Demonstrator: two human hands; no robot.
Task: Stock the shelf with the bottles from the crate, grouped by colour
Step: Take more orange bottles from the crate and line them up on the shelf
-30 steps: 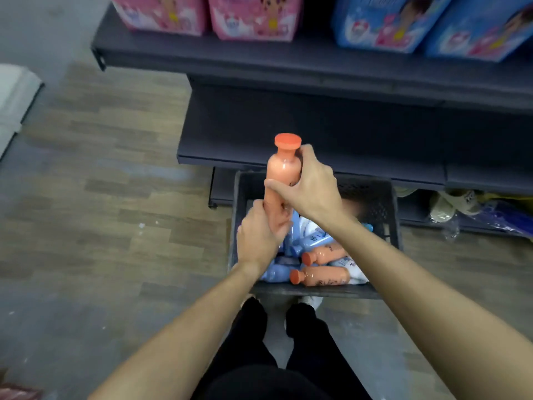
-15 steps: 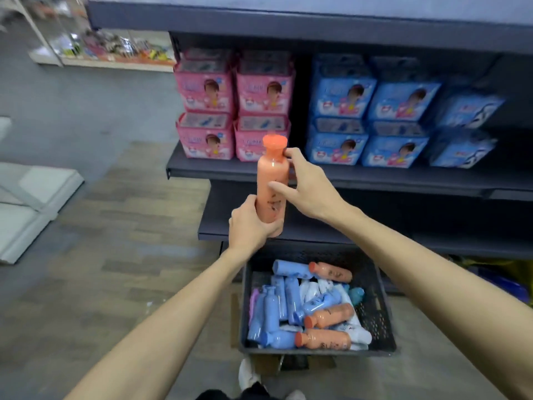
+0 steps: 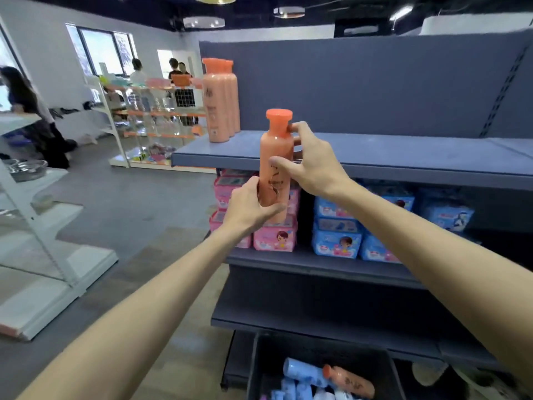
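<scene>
Both hands grasp the upright orange plastic bottle (image 3: 275, 166): left hand (image 3: 251, 207) round its base, right hand (image 3: 313, 161) at neck and side. It hangs before the grey metal shelf's (image 3: 403, 153) front edge; the row of matching orange bottles (image 3: 220, 101) stands up-left, nearer the left hand.

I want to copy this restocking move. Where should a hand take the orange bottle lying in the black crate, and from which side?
Probably round the middle of the orange plastic bottle, coming down from above. It lies on its side atop the blue bottles in the black plastic crate, cap to the left, so its round body is exposed on top, while the crate walls block the sides.
</scene>
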